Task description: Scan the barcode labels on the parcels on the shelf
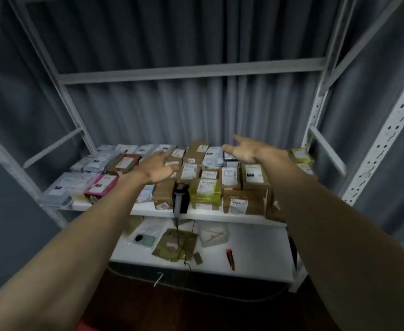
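Several parcels with white barcode labels cover the white shelf (232, 217): brown boxes (244, 201), grey mailers (93, 163), a pink parcel (101, 185) and a yellow-green one (205, 192). A black handheld scanner (180, 199) lies at the shelf's front edge, its cable hanging down. My left hand (156, 168) hovers open above the middle parcels, just behind the scanner and holding nothing. Farther back on the right, my right hand (246, 150) is stretched out with straight fingers over the rear parcels, also holding nothing.
A lower white shelf (256, 254) carries a phone (144, 240), flattened brown packaging (174, 244), a clear plastic box (213, 235) and a red cutter (230, 258). Grey metal uprights (385, 137) and a crossbar (191, 70) frame the shelf. Dark corrugated wall stands behind.
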